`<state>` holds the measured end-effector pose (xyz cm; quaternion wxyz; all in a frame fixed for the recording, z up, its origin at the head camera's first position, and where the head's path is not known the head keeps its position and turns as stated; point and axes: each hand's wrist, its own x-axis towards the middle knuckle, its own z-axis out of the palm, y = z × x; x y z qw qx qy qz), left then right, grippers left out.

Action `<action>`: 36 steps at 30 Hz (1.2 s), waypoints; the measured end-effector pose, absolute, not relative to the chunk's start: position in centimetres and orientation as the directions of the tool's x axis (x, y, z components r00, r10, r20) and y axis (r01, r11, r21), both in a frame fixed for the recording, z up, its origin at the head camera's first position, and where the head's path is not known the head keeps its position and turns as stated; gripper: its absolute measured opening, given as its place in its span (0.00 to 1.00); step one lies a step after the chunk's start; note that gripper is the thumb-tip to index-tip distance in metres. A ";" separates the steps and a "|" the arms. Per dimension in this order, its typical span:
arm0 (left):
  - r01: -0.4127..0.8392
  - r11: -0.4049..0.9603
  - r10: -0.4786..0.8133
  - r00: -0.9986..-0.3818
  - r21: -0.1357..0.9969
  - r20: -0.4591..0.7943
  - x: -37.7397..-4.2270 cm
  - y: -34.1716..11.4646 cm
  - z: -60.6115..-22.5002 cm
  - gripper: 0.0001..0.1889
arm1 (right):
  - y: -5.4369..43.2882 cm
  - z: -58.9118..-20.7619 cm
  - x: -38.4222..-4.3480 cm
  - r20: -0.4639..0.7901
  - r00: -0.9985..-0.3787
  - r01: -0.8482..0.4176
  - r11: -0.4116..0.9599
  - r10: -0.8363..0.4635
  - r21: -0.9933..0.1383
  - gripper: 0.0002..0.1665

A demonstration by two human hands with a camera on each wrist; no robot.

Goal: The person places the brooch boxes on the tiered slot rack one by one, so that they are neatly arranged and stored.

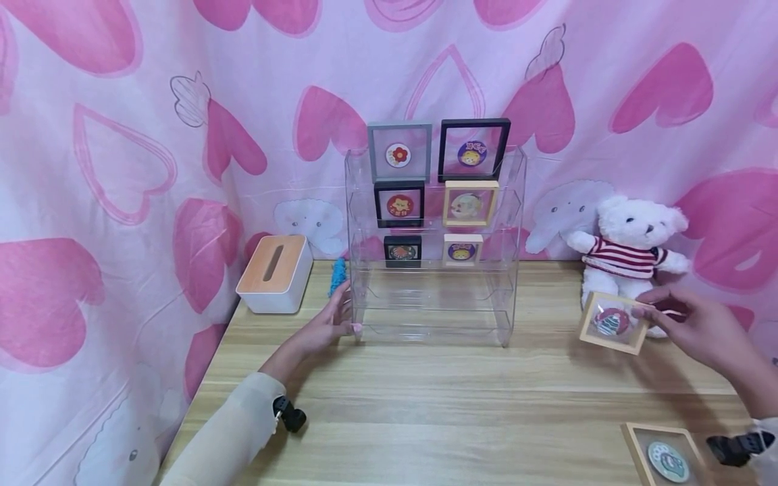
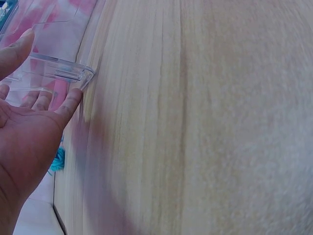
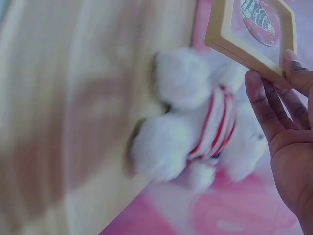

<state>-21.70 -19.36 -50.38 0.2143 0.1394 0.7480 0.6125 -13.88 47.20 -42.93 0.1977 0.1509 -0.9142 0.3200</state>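
Observation:
My right hand [image 1: 705, 331] pinches a small light-wood display frame [image 1: 614, 324] by its edge, with the thumb on the front and fingers behind. A round badge with a striped, tree-like picture shows inside that frame, raised in the right wrist view too. My left hand [image 1: 328, 320] touches the lower left side of a clear stepped display rack [image 1: 437, 334]. In the left wrist view its fingers lie fairly straight against the clear plastic, thumb spread apart. On the rack stand several framed badges, among them a grey frame [image 1: 371, 152] and a black frame [image 1: 474, 123] at the top.
A white teddy bear [image 1: 632, 229] in a striped sweater sits behind the held frame. Another wooden frame [image 1: 668, 462] lies at the front right. A tissue box [image 1: 273, 273] and a blue fuzzy thing [image 1: 338, 275] are left of the rack. A heart-print curtain [image 1: 243, 61] hangs behind.

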 end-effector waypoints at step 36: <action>-0.073 0.194 0.478 -0.864 0.978 -0.159 -22.0 -19.4 -50.4 0.55 | 26.5 -35.8 -20.7 0.607 -0.713 -0.683 0.544 -0.352 -0.487 0.16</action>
